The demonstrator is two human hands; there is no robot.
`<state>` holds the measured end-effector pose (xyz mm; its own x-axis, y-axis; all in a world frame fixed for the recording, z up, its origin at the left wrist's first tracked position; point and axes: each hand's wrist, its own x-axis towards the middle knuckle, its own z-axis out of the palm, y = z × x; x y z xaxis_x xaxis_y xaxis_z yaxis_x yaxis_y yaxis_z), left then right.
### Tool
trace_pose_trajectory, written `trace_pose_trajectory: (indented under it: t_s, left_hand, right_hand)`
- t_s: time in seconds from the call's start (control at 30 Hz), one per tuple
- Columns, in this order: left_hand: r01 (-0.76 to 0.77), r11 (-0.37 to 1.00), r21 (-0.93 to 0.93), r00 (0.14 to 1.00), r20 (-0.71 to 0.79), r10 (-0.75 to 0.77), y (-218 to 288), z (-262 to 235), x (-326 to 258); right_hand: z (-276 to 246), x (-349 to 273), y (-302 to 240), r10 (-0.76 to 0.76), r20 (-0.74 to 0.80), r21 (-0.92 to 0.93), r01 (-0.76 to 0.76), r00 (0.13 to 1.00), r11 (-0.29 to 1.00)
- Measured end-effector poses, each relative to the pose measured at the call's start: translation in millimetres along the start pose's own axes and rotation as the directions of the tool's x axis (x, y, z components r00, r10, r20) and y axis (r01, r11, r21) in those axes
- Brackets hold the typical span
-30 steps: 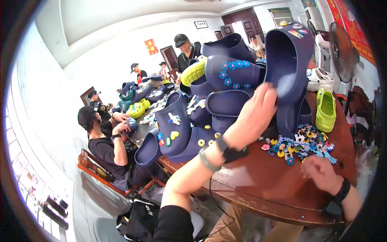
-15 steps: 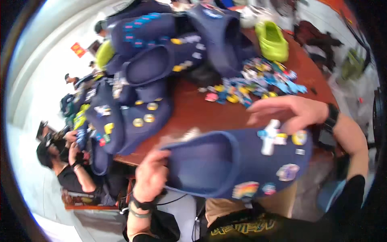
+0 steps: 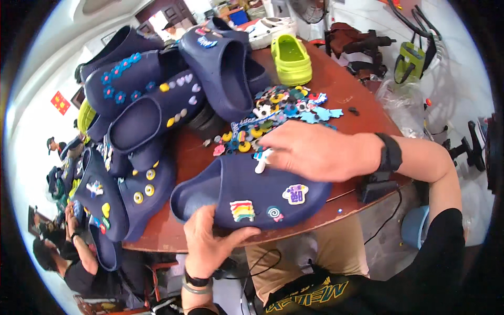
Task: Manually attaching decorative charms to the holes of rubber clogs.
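A dark blue clog [image 3: 231, 181] lies at the table's near edge, toe to the right. On its upper are a rainbow charm [image 3: 242, 210], a lollipop-like swirl charm [image 3: 274, 212], a purple-and-white charm [image 3: 295, 193] and a white charm [image 3: 261, 162]. My left hand [image 3: 207, 239] grips the clog's near side by the heel opening, thumb along the side. Over the toe stretches my right hand [image 3: 320, 152], its fingertips beside the white charm and partly hiding it; its thumb is out of sight. Just beyond it is a pile of small colourful shoe charms [image 3: 283, 113].
Several charm-decorated dark blue clogs [image 3: 139, 123] are heaped at left on the brown table [image 3: 346, 100]. A lime clog [image 3: 292, 60] and a white clog [image 3: 268, 29] stand at the back. A person [image 3: 79, 252] sits at left. A blue bin [image 3: 415, 226] is on the floor at right.
The clog has come down and left onto the table edge. My left hand has moved with it, and my right hand has shifted left over the toe, covering part of the white charm.
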<state>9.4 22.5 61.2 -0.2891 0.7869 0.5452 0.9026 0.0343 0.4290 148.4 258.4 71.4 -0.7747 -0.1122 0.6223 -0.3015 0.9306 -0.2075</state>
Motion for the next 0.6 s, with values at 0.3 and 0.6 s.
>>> trace_pose_trajectory:
  t_s: [0.3, 0.6]
  left_hand:
    - [0.08, 0.997, -0.014, 0.984, -0.16, -0.081, 8.3, 21.2, -7.1]
    - [0.102, 0.991, 0.084, 0.97, -0.229, -0.081, 1.9, 24.6, -8.7]
  right_hand:
    - [13.9, 7.9, 2.4, -0.009, -0.15, 0.002, 0.01, 0.989, 1.0]
    - [-14.1, 13.9, 35.9, 0.549, -0.035, 0.421, -0.485, 0.835, 0.766]
